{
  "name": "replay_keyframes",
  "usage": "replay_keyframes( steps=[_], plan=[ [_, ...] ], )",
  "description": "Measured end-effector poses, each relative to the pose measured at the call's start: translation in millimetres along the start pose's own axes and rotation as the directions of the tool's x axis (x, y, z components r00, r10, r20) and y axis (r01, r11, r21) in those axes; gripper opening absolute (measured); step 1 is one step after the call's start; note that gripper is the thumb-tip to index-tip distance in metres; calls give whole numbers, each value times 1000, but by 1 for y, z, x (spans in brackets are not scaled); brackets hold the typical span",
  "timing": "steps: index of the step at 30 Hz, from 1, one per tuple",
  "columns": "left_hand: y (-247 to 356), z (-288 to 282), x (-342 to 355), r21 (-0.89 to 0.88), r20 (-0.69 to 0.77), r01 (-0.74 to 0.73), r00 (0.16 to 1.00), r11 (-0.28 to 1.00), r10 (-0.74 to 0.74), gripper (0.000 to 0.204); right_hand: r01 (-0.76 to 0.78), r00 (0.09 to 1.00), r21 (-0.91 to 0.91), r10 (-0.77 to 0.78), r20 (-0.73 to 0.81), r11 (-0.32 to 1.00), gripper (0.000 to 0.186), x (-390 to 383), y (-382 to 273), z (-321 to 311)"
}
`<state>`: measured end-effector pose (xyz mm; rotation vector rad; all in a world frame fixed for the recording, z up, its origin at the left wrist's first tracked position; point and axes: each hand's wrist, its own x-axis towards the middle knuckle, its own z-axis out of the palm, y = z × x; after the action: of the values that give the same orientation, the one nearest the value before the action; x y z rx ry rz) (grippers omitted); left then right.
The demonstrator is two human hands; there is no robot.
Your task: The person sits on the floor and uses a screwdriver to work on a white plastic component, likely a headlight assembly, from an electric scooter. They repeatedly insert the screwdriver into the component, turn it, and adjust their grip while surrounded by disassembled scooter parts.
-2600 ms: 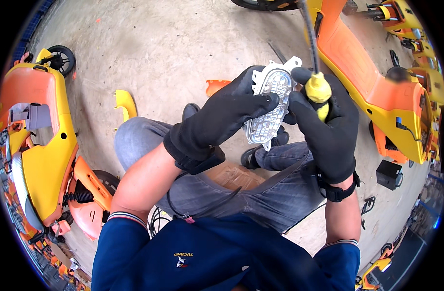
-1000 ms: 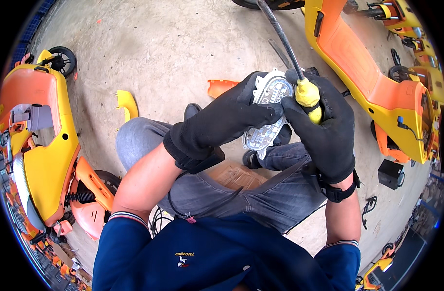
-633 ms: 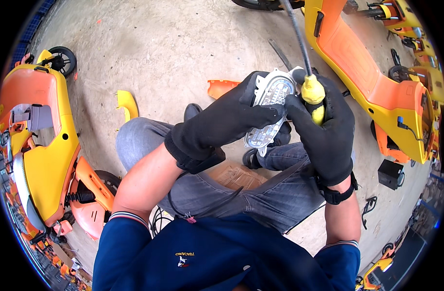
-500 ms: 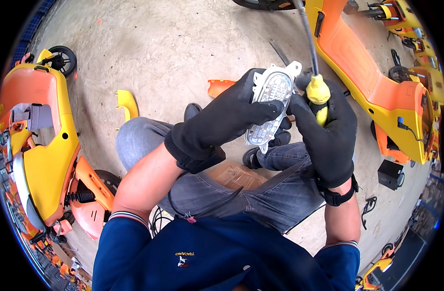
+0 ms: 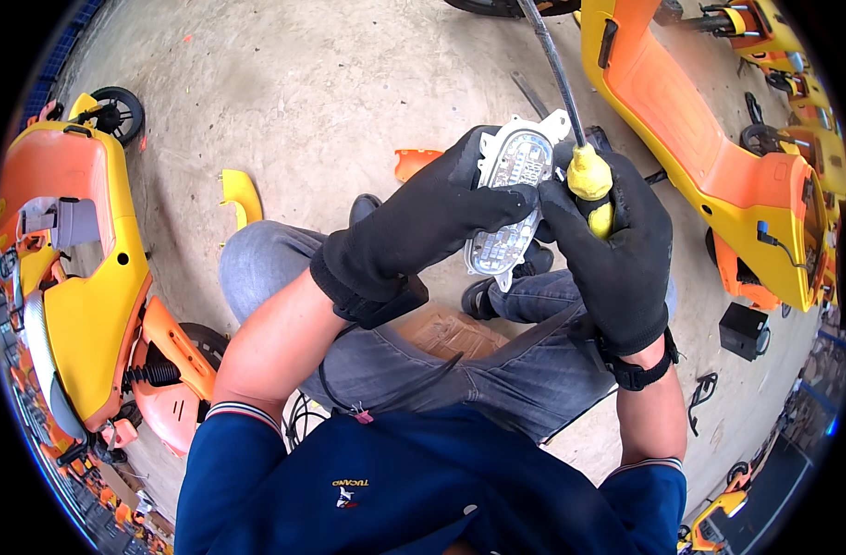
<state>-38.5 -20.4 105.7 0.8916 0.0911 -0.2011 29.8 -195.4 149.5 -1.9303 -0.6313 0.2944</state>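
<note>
My left hand [image 5: 441, 199], in a black glove, grips an oval clear-and-white lamp unit [image 5: 521, 165] with mounting tabs along its rim. The thumb presses across its face. Close at its right side is my right hand [image 5: 617, 250], also gloved and closed round the yellow-and-black handle of a screwdriver [image 5: 588, 176]. The long metal shaft points up and away, slightly left, past the top of the lamp. My right thumb and fingertips come up to the lamp's right edge; whether they pinch something small there is hidden.
Yellow-and-orange scooters stand at the left [image 5: 76, 277] and right [image 5: 691, 139]. A yellow curved panel [image 5: 243, 196], an orange piece [image 5: 416, 165] and a dark metal bar [image 5: 529, 94] lie on the concrete floor. Cardboard [image 5: 451, 333] lies between my legs; a black box [image 5: 744, 331] sits at right.
My right hand has shifted slightly left and the screwdriver's shaft leans further left. The lamp unit has turned and moved a little to the left in my left hand.
</note>
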Motion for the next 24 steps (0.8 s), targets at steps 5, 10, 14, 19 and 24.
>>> replay_keyframes(
  steps=[5, 10, 14, 19, 24],
  plan=[
    [-3, -1, 1, 89, -40, 9, 999, 996, -6, 50, 3, 1000, 15, -3, 8, 1000, 31, 0, 0, 0],
    [-2, 0, 1, 68, -42, 16, 999, 998, -13, 52, -8, 1000, 18, 8, 7, 1000, 31, 0, -2, 0],
    [-3, -2, 2, 58, -28, 22, 999, 998, -21, 51, 30, 999, -51, -29, 21, 998, 30, 0, 4, -1],
    [1, 1, 1, 14, 9, 11, 1000, 1000, -11, 50, -43, 997, 87, 48, -59, 995, 30, -1, -2, 2],
    [-6, -3, 2, 139, -22, -35, 999, 990, 38, 45, -198, 979, 293, 205, 5, 936, 26, 10, 1, -1]
  ],
)
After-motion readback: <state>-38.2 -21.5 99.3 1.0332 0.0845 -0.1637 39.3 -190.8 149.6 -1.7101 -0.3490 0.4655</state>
